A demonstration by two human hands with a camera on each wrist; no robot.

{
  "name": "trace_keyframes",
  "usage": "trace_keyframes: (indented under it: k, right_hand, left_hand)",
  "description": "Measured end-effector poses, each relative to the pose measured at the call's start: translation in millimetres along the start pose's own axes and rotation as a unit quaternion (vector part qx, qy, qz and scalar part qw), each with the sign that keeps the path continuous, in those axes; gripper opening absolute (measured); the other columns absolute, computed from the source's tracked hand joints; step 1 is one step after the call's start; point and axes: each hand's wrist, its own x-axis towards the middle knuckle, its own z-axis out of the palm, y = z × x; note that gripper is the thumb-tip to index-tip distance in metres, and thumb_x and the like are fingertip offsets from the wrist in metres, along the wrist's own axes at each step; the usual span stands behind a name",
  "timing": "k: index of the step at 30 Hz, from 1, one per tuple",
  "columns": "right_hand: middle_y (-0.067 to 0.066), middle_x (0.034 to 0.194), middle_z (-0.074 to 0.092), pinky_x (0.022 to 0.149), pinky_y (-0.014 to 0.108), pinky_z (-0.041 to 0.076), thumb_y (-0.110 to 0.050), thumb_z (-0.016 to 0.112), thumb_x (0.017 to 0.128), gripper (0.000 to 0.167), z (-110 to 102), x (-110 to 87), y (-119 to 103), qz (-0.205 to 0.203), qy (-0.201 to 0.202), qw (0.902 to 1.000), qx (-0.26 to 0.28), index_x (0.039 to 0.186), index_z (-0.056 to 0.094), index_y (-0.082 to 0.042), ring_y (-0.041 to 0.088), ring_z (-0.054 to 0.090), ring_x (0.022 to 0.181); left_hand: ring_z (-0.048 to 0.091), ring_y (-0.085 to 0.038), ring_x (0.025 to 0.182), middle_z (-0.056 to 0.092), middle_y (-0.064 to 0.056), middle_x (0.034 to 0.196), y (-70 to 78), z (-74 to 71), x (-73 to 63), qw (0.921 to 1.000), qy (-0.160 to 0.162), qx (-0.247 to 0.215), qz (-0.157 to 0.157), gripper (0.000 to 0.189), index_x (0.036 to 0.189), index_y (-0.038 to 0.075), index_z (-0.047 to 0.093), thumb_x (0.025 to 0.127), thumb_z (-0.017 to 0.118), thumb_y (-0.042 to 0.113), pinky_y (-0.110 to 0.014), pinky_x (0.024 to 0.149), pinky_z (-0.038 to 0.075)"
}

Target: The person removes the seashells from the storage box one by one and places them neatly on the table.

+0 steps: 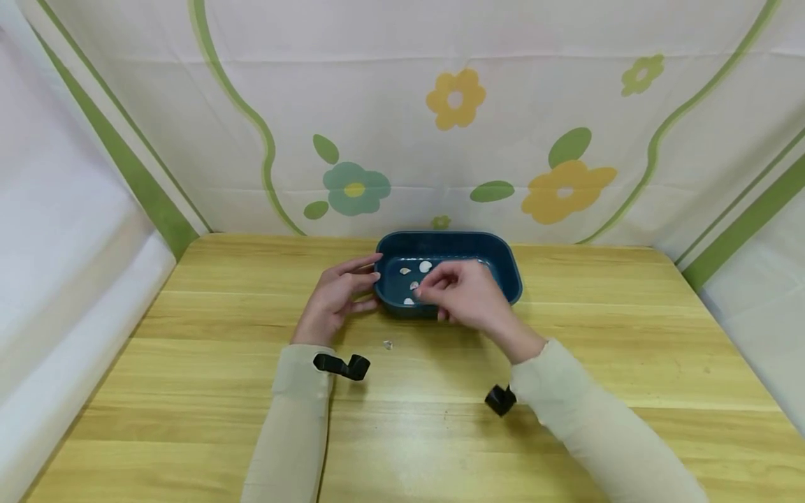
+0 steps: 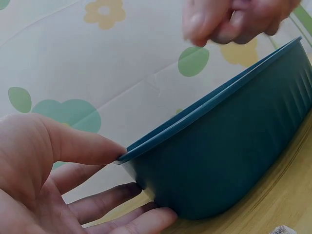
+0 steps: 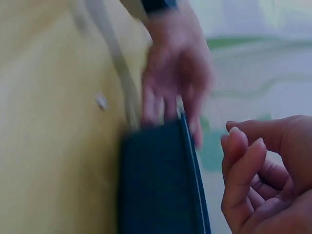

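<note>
A dark blue rectangular bin [image 1: 512,269] stands at the back of the wooden table, with several small shells, such as a white shell [image 1: 425,266] and a brownish shell [image 1: 405,270], on its floor. My left hand [image 1: 339,293] touches the bin's left end: one fingertip meets the rim, while other fingers [image 2: 105,202] lie fairly straight along the wall outside. Over the bin's front side is my right hand [image 1: 468,293], its fingers curled and the tips close together [image 3: 268,170]. I see nothing between those tips. Another small shell [image 1: 388,345] lies on the table in front of the bin.
Behind the table [image 1: 189,391] hangs a white cloth [image 1: 390,91] printed with flowers and green lines, right at the bin's back. More cloth encloses both sides. Each wrist carries a black camera mount [image 1: 342,366].
</note>
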Motion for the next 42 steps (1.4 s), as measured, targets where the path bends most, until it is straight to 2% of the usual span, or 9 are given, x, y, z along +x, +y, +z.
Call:
trace_keyframes:
  k: [3, 6, 12, 16, 21, 26, 31, 37, 42]
  right_hand:
    - [0.018, 0.101, 0.079, 0.064, 0.035, 0.06, -0.026, 0.078, 0.1, 0.013, -16.0, 22.0, 10.2, 0.034, 0.027, 0.9991, 0.006, 0.104, 0.08, -0.013, 0.028, 0.071, 0.071]
    - [0.018, 0.106, 0.077, 0.071, 0.035, 0.061, -0.024, 0.077, 0.101, 0.018, -26.3, 40.5, 23.4, 0.07, 0.029, 0.997, 0.018, 0.11, 0.078, -0.008, 0.023, 0.068, 0.075]
    - [0.013, 0.105, 0.077, 0.078, 0.034, 0.06, -0.02, 0.077, 0.101, 0.02, -30.8, 60.5, 45.7, 0.116, 0.031, 0.9928, 0.001, 0.114, 0.076, -0.005, 0.02, 0.068, 0.08]
    - [0.013, 0.108, 0.075, 0.074, 0.031, 0.058, -0.018, 0.08, 0.097, 0.022, -30.6, 64.2, 55.0, 0.126, 0.044, 0.9908, -0.022, 0.114, 0.075, -0.005, 0.018, 0.067, 0.075]
    - [0.012, 0.114, 0.074, 0.071, 0.028, 0.056, -0.015, 0.084, 0.092, 0.026, -31.9, 65.5, 62.4, 0.134, 0.037, 0.9898, -0.031, 0.114, 0.075, -0.005, 0.014, 0.064, 0.071]
    - [0.009, 0.103, 0.075, 0.074, 0.028, 0.055, -0.012, 0.084, 0.089, 0.022, -31.6, 69.4, 64.3, 0.134, 0.035, 0.9893, -0.045, 0.11, 0.077, -0.005, 0.016, 0.067, 0.077]
    - [0.008, 0.103, 0.076, 0.078, 0.03, 0.055, -0.015, 0.085, 0.091, 0.018, -30.6, 71.9, 62.7, 0.146, 0.038, 0.9862, -0.07, 0.106, 0.078, -0.007, 0.018, 0.069, 0.082]
    - [0.004, 0.089, 0.078, 0.072, 0.028, 0.054, -0.022, 0.086, 0.092, 0.016, -31.9, 74.3, 60.7, 0.145, 0.035, 0.9823, -0.113, 0.1, 0.082, -0.009, 0.016, 0.07, 0.077]
    - [0.002, 0.085, 0.078, 0.07, 0.027, 0.052, -0.024, 0.086, 0.091, 0.016, -32.7, 75.5, 61.3, 0.149, 0.042, 0.9812, -0.116, 0.097, 0.083, -0.009, 0.015, 0.069, 0.075]
  left_hand:
    - [0.065, -0.029, 0.133, 0.059, -0.004, 0.159, -0.3, 0.1, 0.3, 1.0, 0.0, 0.001, 0.004, 0.044, 0.148, 0.027, 0.068, 0.106, 0.067, 0.014, -0.047, 0.104, 0.06]
    - [0.064, -0.031, 0.136, 0.058, -0.006, 0.16, -0.9, 0.1, 0.4, 1.0, -0.003, 0.001, 0.006, 0.045, 0.149, 0.026, 0.067, 0.106, 0.066, 0.012, -0.05, 0.106, 0.058]
    - [0.063, -0.032, 0.138, 0.057, -0.007, 0.161, -1.4, 1.3, 0.3, 0.9999, -0.009, -0.002, 0.009, 0.045, 0.149, 0.024, 0.066, 0.106, 0.066, 0.011, -0.051, 0.108, 0.057]
    - [0.064, -0.032, 0.136, 0.058, -0.006, 0.16, -2.2, 2.5, -1.0, 1.0, -0.005, -0.002, 0.006, 0.045, 0.149, 0.024, 0.067, 0.106, 0.066, 0.011, -0.051, 0.108, 0.057]
    - [0.064, -0.033, 0.137, 0.058, -0.007, 0.16, -2.6, 3.6, -2.8, 1.0, -0.003, -0.002, 0.006, 0.045, 0.15, 0.023, 0.066, 0.106, 0.066, 0.011, -0.053, 0.108, 0.057]
    - [0.064, -0.032, 0.136, 0.058, -0.007, 0.16, -1.9, 3.0, -2.4, 1.0, 0.002, 0.0, 0.007, 0.045, 0.15, 0.023, 0.066, 0.106, 0.067, 0.012, -0.053, 0.108, 0.057]
    - [0.065, -0.031, 0.135, 0.058, -0.007, 0.161, -1.4, 2.0, -0.6, 1.0, -0.001, 0.001, 0.007, 0.046, 0.151, 0.022, 0.066, 0.106, 0.067, 0.011, -0.049, 0.105, 0.059]
    - [0.066, -0.029, 0.132, 0.059, -0.008, 0.159, -0.8, 2.1, -0.8, 1.0, 0.0, -0.002, 0.004, 0.046, 0.15, 0.022, 0.066, 0.106, 0.066, 0.009, -0.042, 0.096, 0.064]
    - [0.066, -0.029, 0.132, 0.058, -0.008, 0.16, 0.2, 3.1, -0.3, 0.9999, -0.005, -0.002, 0.01, 0.047, 0.152, 0.02, 0.064, 0.106, 0.066, 0.01, -0.041, 0.094, 0.064]
